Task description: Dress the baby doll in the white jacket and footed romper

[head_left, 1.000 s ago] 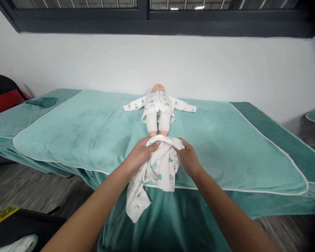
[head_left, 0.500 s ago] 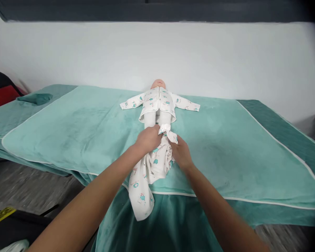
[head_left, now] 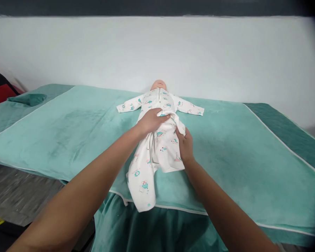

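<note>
A baby doll (head_left: pixel 159 84) lies on its back, arms spread, in a white printed jacket (head_left: pixel 153 98). Matching baby trousers (head_left: pixel 166 148) cover its legs up to the lower edge of the jacket. One trouser leg stretches toward me at the left; the other looks bunched and short. My left hand (head_left: pixel 152 121) pinches the waistband near the doll's middle. At the right side of the trousers, my right hand (head_left: pixel 186 142) grips the waist edge, its thumb partly under the fabric. The doll's legs are hidden inside the cloth.
A light green padded cover (head_left: pixel 231 150) with white piping lies over the bed, its darker border hanging at the front. A white wall (head_left: pixel 225 56) stands behind. At the far left is a face-hole cushion (head_left: pixel 27 99) beside a red and black object (head_left: pixel 1 93).
Both hands have pulled the trousers up the doll's legs, from about the knees to the jacket's hem. The white legs that showed before are now covered. The view has shifted slightly.
</note>
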Demonstrator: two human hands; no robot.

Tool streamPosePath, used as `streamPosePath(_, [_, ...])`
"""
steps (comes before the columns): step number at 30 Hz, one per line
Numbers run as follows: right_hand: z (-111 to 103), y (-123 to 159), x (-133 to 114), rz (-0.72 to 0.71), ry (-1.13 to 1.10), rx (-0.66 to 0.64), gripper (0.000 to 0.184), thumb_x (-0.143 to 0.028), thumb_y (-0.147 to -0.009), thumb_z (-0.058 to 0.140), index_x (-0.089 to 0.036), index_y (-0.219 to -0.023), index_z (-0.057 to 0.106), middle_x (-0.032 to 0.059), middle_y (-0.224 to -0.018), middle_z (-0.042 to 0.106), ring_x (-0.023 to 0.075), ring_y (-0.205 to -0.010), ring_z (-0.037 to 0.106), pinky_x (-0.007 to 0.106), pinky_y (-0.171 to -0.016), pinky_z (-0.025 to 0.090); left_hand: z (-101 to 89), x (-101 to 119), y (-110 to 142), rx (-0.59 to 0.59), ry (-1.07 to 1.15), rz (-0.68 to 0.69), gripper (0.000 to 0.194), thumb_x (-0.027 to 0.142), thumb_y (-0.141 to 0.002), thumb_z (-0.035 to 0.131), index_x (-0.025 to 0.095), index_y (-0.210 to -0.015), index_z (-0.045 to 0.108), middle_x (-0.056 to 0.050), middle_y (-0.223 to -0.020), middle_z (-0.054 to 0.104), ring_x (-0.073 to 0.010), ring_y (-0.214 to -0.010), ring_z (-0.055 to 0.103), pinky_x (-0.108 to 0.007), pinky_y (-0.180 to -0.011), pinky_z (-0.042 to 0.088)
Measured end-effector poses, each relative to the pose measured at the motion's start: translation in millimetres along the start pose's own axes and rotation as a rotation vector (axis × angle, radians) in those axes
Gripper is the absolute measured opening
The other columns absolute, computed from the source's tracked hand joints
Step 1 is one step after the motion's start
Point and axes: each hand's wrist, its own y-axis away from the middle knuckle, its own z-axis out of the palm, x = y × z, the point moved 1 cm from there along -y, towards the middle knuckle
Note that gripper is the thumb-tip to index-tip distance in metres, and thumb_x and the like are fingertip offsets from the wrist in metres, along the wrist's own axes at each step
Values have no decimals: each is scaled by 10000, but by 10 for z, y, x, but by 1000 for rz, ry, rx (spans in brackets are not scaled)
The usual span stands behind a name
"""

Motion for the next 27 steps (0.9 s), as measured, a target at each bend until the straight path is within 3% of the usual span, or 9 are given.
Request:
streamPosePath(6, [47, -331, 148, -105, 103, 28, 328, -442, -864, 542, -218, -1085, 636, 44, -1092, 691, 206, -938, 593, 317, -814, 464, 26, -96, -306, 218, -223, 214, 221, 400, -843, 649, 182, -803, 647, 2, -795, 664, -162, -759, 571, -280, -735, 407])
streamPosePath(11, [-8, -620, 221, -259, 409, 19, 123, -296, -841, 467, -228, -873, 564, -8, -778, 615, 173, -698, 491, 291, -644, 375, -11, -292, -206, 321, -101, 185, 216, 392, -850, 628, 200, -939, 675, -7, -968, 696, -188, -944, 606, -270, -825, 435])
streamPosePath(15, [-38, -818, 238, -396, 632, 58, 98, -246, -755, 472, -240, -840, 519, -15, -654, 534, 183, -618, 439, 304, -611, 314, -103, -520, -110, 340, 40, 164, 207, 359, -823, 641, 193, -946, 664, -4, -957, 686, -182, -924, 599, -261, -823, 447])
streamPosePath(23, [88, -672, 184, -377, 530, -62, 30, -220, -800, 514, -218, -772, 521, -44, -651, 526, 138, -636, 436, 265, -596, 330, -208, -796, -110, 578, 216, 182, 182, 139, -726, 569, 209, -886, 618, 4, -925, 657, -160, -896, 591, -269, -833, 457])
streamPosePath(27, [84, -695, 189, -394, 569, -26, 38, -219, -807, 526, -217, -772, 511, -47, -642, 504, 134, -627, 426, 264, -592, 312, -221, -813, -118, 511, 238, 162, 191, 175, -737, 597, 210, -922, 628, -4, -967, 670, -172, -930, 604, -279, -844, 466])
